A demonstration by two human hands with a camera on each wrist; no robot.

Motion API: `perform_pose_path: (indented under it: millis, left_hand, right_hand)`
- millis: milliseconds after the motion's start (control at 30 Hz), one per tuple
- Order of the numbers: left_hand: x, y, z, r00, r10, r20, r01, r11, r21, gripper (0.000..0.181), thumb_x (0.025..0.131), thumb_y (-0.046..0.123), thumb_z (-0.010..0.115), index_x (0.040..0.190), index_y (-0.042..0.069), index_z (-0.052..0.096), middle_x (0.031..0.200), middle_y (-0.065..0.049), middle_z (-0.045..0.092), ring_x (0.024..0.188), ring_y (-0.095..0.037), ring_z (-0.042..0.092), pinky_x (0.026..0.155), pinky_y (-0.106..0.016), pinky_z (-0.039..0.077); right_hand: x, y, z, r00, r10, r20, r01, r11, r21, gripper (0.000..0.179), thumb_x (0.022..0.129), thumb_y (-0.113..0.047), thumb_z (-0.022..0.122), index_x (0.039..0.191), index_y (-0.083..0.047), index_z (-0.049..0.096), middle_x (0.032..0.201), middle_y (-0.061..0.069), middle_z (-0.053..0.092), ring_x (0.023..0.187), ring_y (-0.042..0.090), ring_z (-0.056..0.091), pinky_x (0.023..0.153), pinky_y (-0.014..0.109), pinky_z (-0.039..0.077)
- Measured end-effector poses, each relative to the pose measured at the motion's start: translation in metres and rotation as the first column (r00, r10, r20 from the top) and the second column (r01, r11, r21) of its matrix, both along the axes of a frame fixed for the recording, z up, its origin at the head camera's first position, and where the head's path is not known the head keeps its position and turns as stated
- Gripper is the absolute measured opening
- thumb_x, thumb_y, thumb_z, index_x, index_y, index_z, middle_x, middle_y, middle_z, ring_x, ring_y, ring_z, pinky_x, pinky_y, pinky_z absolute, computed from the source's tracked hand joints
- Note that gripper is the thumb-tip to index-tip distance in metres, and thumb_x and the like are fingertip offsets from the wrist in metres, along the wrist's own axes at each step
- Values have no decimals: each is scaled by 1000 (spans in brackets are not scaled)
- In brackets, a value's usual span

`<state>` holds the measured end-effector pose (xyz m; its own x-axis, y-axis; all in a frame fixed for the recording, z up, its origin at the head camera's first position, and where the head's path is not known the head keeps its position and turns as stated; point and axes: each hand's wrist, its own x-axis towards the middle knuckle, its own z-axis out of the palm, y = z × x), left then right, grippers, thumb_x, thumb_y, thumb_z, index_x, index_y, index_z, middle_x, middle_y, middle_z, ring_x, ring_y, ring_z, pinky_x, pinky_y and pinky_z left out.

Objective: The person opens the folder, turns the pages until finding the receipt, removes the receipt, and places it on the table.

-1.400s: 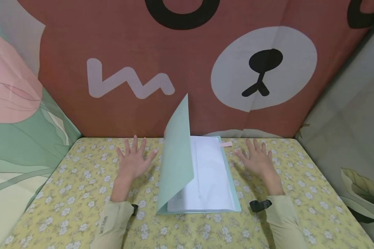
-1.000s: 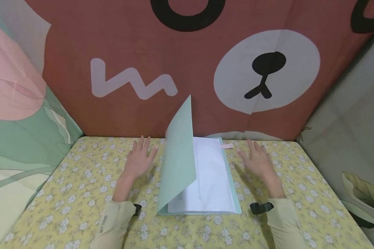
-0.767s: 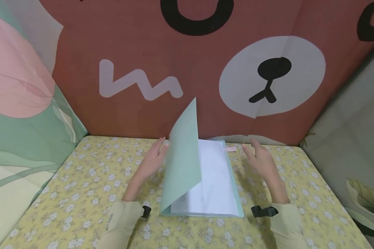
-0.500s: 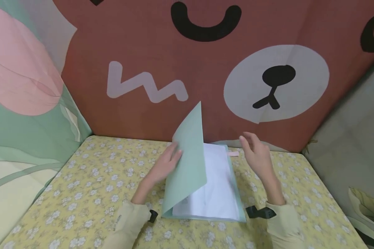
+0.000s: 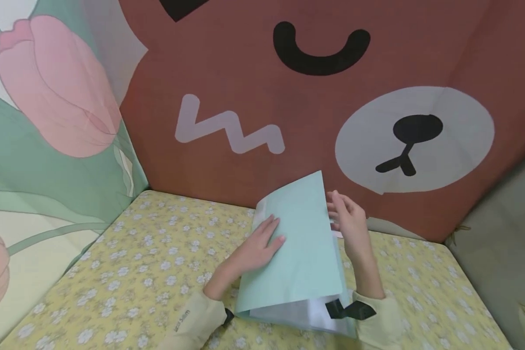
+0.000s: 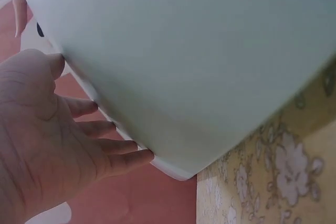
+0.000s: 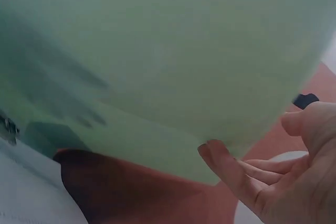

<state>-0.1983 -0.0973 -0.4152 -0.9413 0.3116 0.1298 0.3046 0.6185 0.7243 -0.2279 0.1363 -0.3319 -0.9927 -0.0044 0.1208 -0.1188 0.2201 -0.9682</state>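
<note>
A pale green file folder (image 5: 297,253) lies on the table with its front cover lifted at a slant over white paper sheets (image 5: 295,309). My left hand (image 5: 255,245) lies on the outside of the cover, fingers extended; in the left wrist view its fingertips (image 6: 139,156) touch the green cover (image 6: 199,66). At the cover's far right edge is my right hand (image 5: 352,223), partly behind it. The right wrist view shows the right hand's fingertips (image 7: 212,150) against the cover's inner side (image 7: 173,77), with the left hand's shadow showing through. Most of the sheets are hidden.
A yellow floral cloth (image 5: 148,272) covers the table. Behind it hangs a red-brown bear-print backdrop (image 5: 227,175), close to the folder's far edge. A pink tab (image 5: 338,234) sticks out at the folder's right side. Black straps (image 5: 350,310) are on the wrists.
The left hand has moved right from the table onto the cover, which has tipped from nearly upright toward the right over the sheets. The right hand has come to the cover's edge. The view has turned left.
</note>
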Motion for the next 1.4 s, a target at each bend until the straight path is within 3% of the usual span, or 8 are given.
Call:
perform_pose_path:
  millis: [100, 333, 500, 633, 767, 900, 1167, 1400]
  left_hand:
    - [2, 4, -3, 1000, -9, 3, 9, 1000, -20, 66, 112, 45, 39, 164, 6, 28, 171, -13, 19, 157, -32, 18, 123, -53, 25]
    - [3, 5, -4, 1000, -3, 6, 3, 999, -52, 67, 111, 46, 39, 165, 8, 25, 172, -12, 17, 158, -30, 16, 124, -51, 24]
    - [4, 1, 0, 1000, 20, -13, -21, 998, -64, 67, 111, 46, 40, 165, 9, 26, 172, -12, 17, 157, -31, 17, 123, -53, 26]
    - [4, 2, 1, 1000, 3, -22, -4, 997, -76, 67, 111, 46, 40, 164, 8, 27, 172, -13, 18, 157, -33, 17, 122, -55, 26]
    - [5, 4, -1, 1000, -23, -18, 21, 995, -99, 67, 110, 47, 42, 164, 8, 29, 172, -12, 19, 157, -35, 17, 122, -56, 26]
    - [7, 7, -4, 998, -56, -37, 51, 990, -133, 65, 110, 43, 46, 161, 6, 35, 170, -14, 23, 156, -39, 19, 121, -57, 27]
    - [9, 5, -10, 993, -92, -70, 75, 974, -216, 61, 109, 40, 48, 159, 5, 40, 169, -15, 26, 155, -41, 20, 121, -58, 27]
    - [7, 7, -8, 994, -100, -46, 87, 970, -226, 62, 109, 41, 49, 160, 8, 39, 170, -12, 24, 156, -38, 18, 122, -56, 26]
  right_hand:
    - [0, -1, -4, 998, -17, 53, 17, 1000, -1, 56, 106, -42, 57, 147, -4, 55, 132, 20, 63, 110, 24, 65, 75, 22, 57]
    - [-8, -1, -8, 997, -19, 79, 22, 999, -35, 45, 104, -20, 63, 142, 4, 58, 113, 13, 72, 86, 6, 68, 71, 23, 58]
    - [-18, 0, -8, 994, 33, 104, -23, 995, -92, 44, 103, -15, 63, 141, 7, 57, 110, 7, 70, 83, 6, 69, 68, 24, 59]
    - [-24, 5, -11, 994, 29, 107, -15, 992, -124, 43, 103, -15, 63, 139, 8, 58, 104, 1, 69, 79, 6, 70, 65, 24, 58]
    - [-29, 12, -20, 994, -12, 108, 26, 991, -128, 43, 104, -16, 61, 139, 9, 57, 112, 10, 69, 80, 4, 70, 67, 22, 58]
    - [-34, 19, -33, 984, -72, 161, 92, 988, -121, 45, 104, -19, 62, 141, 7, 57, 126, 19, 64, 84, 4, 68, 70, 20, 56]
    - [-49, 21, -53, 966, -153, 208, 169, 983, -64, 42, 104, -18, 60, 140, 4, 60, 139, 20, 60, 111, 23, 62, 80, 22, 51]
    - [-53, 32, -64, 961, -149, 234, 179, 978, -111, 41, 104, -17, 63, 138, 4, 60, 122, 12, 64, 92, 11, 64, 73, 23, 54]
